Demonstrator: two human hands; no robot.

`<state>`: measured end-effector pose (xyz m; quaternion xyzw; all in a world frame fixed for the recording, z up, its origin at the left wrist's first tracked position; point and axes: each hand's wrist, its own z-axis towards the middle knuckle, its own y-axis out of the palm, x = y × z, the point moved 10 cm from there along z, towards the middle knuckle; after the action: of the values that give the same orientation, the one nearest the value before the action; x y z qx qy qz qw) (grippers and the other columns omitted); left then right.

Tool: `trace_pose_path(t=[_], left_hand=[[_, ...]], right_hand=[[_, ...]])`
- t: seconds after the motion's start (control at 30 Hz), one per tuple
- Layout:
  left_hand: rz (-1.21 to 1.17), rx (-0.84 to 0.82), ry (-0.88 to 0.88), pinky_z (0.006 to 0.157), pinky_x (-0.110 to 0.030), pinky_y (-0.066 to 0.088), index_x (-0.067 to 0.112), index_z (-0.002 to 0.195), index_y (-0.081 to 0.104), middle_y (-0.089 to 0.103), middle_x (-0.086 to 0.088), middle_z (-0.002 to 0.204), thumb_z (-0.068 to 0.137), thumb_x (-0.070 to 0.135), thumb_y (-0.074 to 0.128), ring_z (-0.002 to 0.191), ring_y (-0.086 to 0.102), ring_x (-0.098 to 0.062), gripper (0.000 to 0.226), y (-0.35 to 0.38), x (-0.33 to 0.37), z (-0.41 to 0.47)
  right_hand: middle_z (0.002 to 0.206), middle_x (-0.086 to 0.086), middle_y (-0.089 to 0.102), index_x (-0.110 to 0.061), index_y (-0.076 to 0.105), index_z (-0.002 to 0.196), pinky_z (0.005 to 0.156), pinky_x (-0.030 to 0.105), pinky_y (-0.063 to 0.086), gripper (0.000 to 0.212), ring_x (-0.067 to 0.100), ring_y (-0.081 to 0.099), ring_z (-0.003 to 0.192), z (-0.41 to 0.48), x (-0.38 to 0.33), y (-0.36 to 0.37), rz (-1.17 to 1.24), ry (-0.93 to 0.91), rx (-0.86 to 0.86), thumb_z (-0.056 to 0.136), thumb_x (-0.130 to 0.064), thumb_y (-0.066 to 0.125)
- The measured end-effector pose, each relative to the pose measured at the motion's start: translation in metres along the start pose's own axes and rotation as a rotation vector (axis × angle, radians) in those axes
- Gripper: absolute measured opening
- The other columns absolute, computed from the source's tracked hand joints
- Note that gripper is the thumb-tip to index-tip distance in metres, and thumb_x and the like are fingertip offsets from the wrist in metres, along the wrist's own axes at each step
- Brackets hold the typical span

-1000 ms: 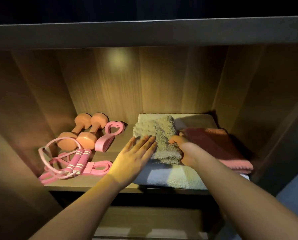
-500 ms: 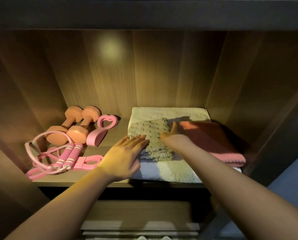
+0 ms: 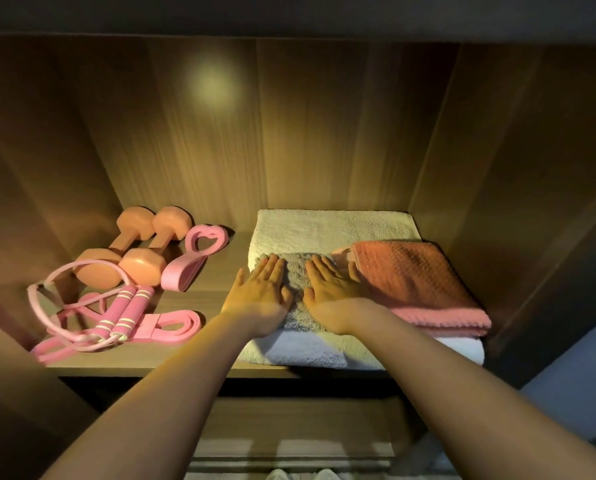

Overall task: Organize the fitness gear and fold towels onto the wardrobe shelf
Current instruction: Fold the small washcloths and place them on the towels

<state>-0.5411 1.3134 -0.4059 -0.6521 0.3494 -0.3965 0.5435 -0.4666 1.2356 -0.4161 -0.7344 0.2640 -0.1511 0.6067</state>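
A small grey towel lies folded on top of a large white towel on the wardrobe shelf. My left hand and my right hand both press flat on the grey towel, fingers straight and pointing to the back. A folded pink towel sits beside it on the right, touching my right hand. On the shelf's left side lie two orange dumbbells, a pink heart-shaped grip, a pink skipping rope and a pink resistance band.
Wooden side walls close in the shelf at left and right, and a board runs overhead. A lower shelf edge shows below my arms. A bare strip of shelf lies between the fitness gear and the towels.
My right hand left the pink towel's edge and came down flat on the grey towel next to my left hand. The grey towel now lies smoother. The view moved closer.
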Motion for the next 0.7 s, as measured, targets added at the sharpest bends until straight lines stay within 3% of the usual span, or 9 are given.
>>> trace_pose_path(t=[0.13,0.23,0.33,0.43,0.5,0.7], left_hand=[[0.063,-0.12,-0.087,0.12,-0.048,-0.005,0.012,0.154,-0.011,-0.015,-0.008,0.161,0.101,0.048,0.018,0.149,-0.014,-0.023,0.07,-0.005,-0.005,0.002],[0.126,-0.079,-0.165,0.12,-0.049,-0.008,0.009,0.152,-0.015,-0.021,-0.018,0.158,0.099,0.057,0.017,0.145,-0.021,-0.034,0.079,-0.029,-0.01,0.007],[0.083,0.077,-0.065,0.12,-0.051,-0.006,0.02,0.154,-0.013,-0.021,-0.01,0.16,0.099,0.054,0.024,0.146,-0.021,-0.031,0.074,-0.052,0.019,0.015],[0.067,0.039,0.013,0.117,-0.058,-0.006,0.038,0.151,-0.015,-0.024,-0.002,0.159,0.097,0.06,0.02,0.145,-0.023,-0.029,0.069,-0.036,0.05,0.016],[0.096,-0.015,-0.009,0.115,-0.063,-0.007,0.044,0.149,-0.015,-0.022,0.0,0.159,0.093,0.067,0.011,0.146,-0.022,-0.031,0.066,-0.015,0.052,0.016],[0.126,-0.027,-0.07,0.114,-0.065,-0.004,0.044,0.15,-0.013,-0.019,0.0,0.161,0.089,0.073,0.004,0.147,-0.018,-0.032,0.07,-0.001,0.043,0.016]], right_hand=[[0.162,-0.004,-0.013,-0.02,-0.005,0.155,0.119,0.049,-0.008,0.057,0.015,-0.012,0.149,-0.005,-0.004,-0.015,0.129,-0.036,-0.029,0.105,-0.038,0.014],[0.158,-0.015,0.007,-0.029,0.002,0.156,0.116,0.03,0.004,0.054,0.006,0.008,0.143,-0.016,0.016,-0.052,0.38,-0.056,0.106,0.105,-0.035,0.02],[0.162,-0.014,-0.003,-0.033,0.008,0.155,0.119,0.039,-0.004,0.052,0.013,-0.004,0.149,-0.025,0.066,-0.073,0.253,0.086,0.248,0.104,-0.035,0.019],[0.161,-0.009,-0.016,-0.036,0.0,0.154,0.119,0.051,-0.008,0.052,0.025,-0.019,0.147,-0.032,0.1,-0.043,0.121,0.194,0.073,0.104,-0.041,0.014],[0.154,-0.016,-0.027,-0.046,-0.011,0.15,0.114,0.057,-0.017,0.052,0.028,-0.028,0.144,-0.036,0.11,-0.017,0.085,0.217,-0.007,0.101,-0.051,0.006],[0.155,-0.018,-0.027,-0.055,-0.013,0.145,0.112,0.06,-0.016,0.051,0.027,-0.027,0.144,-0.033,0.116,-0.009,0.107,0.266,0.029,0.098,-0.059,0.004]])
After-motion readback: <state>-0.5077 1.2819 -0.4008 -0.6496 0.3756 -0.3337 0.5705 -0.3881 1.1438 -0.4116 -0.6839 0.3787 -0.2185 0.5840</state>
